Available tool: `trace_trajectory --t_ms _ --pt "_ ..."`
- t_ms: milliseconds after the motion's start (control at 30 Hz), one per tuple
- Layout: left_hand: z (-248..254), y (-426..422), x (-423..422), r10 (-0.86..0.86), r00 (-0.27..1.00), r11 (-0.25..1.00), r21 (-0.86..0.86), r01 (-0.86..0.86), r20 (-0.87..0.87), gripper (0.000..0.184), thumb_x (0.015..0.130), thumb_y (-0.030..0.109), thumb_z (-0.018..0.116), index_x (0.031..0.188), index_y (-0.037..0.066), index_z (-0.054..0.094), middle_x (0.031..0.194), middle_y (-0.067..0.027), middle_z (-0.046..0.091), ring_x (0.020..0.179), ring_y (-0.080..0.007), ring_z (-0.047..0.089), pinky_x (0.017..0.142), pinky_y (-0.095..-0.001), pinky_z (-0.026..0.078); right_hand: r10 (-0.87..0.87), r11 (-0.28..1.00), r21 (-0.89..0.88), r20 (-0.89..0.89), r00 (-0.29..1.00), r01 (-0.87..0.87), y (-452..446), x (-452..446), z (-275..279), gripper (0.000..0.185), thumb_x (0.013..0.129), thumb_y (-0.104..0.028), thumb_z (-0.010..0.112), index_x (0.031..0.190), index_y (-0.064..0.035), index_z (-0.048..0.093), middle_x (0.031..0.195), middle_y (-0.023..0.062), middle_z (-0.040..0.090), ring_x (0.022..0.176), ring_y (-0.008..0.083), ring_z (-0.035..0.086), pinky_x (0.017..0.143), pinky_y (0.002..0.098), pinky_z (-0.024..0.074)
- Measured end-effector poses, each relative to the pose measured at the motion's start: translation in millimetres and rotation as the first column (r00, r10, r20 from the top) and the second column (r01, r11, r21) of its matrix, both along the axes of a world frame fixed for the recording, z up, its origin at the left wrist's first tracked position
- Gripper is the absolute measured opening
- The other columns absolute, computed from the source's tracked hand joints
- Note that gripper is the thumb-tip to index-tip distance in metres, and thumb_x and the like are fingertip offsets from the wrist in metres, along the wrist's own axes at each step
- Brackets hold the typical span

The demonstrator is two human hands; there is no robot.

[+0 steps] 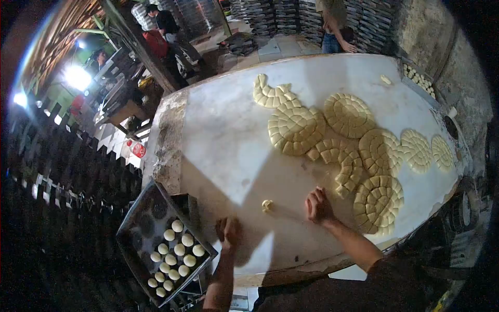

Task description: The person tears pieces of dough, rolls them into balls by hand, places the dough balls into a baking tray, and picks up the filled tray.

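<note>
My left hand point(228, 231) is curled down against the marble-like tabletop, near the tray's right side. It looks slightly blurred, and whatever lies under its fingers is hidden. My right hand point(318, 204) is also closed, fingers bent towards the palm; I cannot make out what it covers. A small uneven lump of dough point(267, 206) lies on the table between the two hands. Just beyond my right hand, a curved strip of cut dough pieces point(347, 171) lies beside a round of cut dough point(378, 204).
A dark metal tray point(136, 208) with several smooth dough balls point(179, 249) stands at the table's left corner. More scored dough rounds point(296, 127) spread over the far right of the table point(218, 130). Another tray of dough pieces point(418, 79) sits at the far corner. A person point(332, 26) stands behind.
</note>
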State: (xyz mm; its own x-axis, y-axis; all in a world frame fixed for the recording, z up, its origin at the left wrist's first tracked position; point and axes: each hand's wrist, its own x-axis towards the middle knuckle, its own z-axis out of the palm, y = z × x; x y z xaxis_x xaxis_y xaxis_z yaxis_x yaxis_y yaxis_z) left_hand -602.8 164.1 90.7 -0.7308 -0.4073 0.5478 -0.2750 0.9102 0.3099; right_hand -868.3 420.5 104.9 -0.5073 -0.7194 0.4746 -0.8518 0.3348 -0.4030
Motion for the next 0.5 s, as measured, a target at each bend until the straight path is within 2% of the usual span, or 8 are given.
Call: trace_trajectory --t_ms 100,167,267,333,367,400,467,500 --pt "33 22 -43 -0.006 1.000 0.988 0.156 0.004 0.008 0.012 0.083 0.018 0.066 0.086 0.007 0.063 0.092 -0.0119 0.062 0.091 -0.0343 0.057 0.077 -0.0459 0.046 -0.290 0.954 -0.023 0.180 0.940 0.299 -46 33 1 0.009 0.083 -0.008 0.056 0.089 -0.0016 0.052 0.086 0.0156 0.051 0.089 0.0356 0.049 0.082 0.0471 0.0380" --pt "40 42 -41 -0.072 0.996 0.936 0.342 0.088 -0.059 0.009 0.083 0.016 0.065 0.088 0.009 0.064 0.091 -0.0114 0.062 0.092 -0.0334 0.058 0.076 -0.0471 0.047 -0.238 0.964 -0.078 0.166 0.957 0.253 -43 67 -8 0.006 0.084 -0.008 0.055 0.086 -0.0029 0.052 0.087 0.0156 0.051 0.087 0.0358 0.049 0.079 0.0455 0.0381" --pt "16 66 12 -0.196 0.980 0.967 0.174 0.187 0.033 0.011 0.084 0.016 0.065 0.092 0.008 0.065 0.091 -0.0109 0.062 0.091 -0.0304 0.060 0.073 -0.0472 0.050 -0.094 0.993 -0.068 0.085 0.992 0.100 -11 110 -23 0.005 0.084 -0.008 0.056 0.080 -0.0040 0.055 0.089 0.0160 0.056 0.091 0.0362 0.052 0.088 0.0449 0.0393" --pt "20 61 44 -0.265 0.957 0.928 0.302 0.219 0.120 0.016 0.086 0.018 0.064 0.098 0.008 0.065 0.089 -0.0114 0.063 0.087 -0.0284 0.063 0.072 -0.0441 0.052 -0.063 0.998 0.030 0.158 0.985 0.059 24 107 -13 0.006 0.085 -0.006 0.054 0.083 -0.0027 0.059 0.092 0.0138 0.060 0.091 0.0353 0.058 0.088 0.0451 0.0452" --pt "24 57 57 -0.298 0.941 0.906 0.359 0.226 0.159 0.018 0.087 0.019 0.064 0.100 0.007 0.066 0.088 -0.0117 0.063 0.085 -0.0274 0.065 0.071 -0.0425 0.052 -0.224 0.974 0.058 0.390 0.893 0.219 34 105 -7 0.010 0.085 -0.006 0.054 0.090 -0.0011 0.060 0.094 0.0132 0.061 0.087 0.0342 0.061 0.085 0.0443 0.0487" --pt "36 53 65 -0.355 0.921 0.770 0.609 0.190 0.160 0.019 0.087 0.018 0.063 0.102 0.007 0.066 0.088 -0.0126 0.064 0.082 -0.0269 0.065 0.070 -0.0412 0.053 -0.358 0.925 0.120 0.592 0.722 0.359 36 107 3 0.016 0.085 -0.007 0.053 0.096 0.0006 0.061 0.096 0.0125 0.062 0.084 0.0331 0.063 0.081 0.0435 0.0523" --pt "66 50 70 -0.416 0.902 0.498 0.860 0.115 0.120 0.020 0.089 0.017 0.063 0.106 0.006 0.066 0.089 -0.0131 0.066 0.079 -0.0253 0.067 0.069 -0.0380 0.053 -0.061 0.901 -0.021 0.983 0.174 0.433 14 125 51 0.026 0.086 -0.012 0.054 0.106 0.0027 0.059 0.099 0.0130 0.063 0.085 0.0299 0.065 0.079 0.0413 0.0546" --pt "76 51 72 -0.415 0.905 0.420 0.902 0.101 0.092 0.022 0.089 0.017 0.063 0.108 0.007 0.066 0.089 -0.0128 0.067 0.078 -0.0241 0.067 0.068 -0.0362 0.053 0.153 0.865 -0.065 0.978 -0.138 0.498 0 140 69 0.031 0.086 -0.015 0.054 0.111 0.0038 0.058 0.101 0.0132 0.063 0.086 0.0283 0.066 0.078 0.0403 0.0557"
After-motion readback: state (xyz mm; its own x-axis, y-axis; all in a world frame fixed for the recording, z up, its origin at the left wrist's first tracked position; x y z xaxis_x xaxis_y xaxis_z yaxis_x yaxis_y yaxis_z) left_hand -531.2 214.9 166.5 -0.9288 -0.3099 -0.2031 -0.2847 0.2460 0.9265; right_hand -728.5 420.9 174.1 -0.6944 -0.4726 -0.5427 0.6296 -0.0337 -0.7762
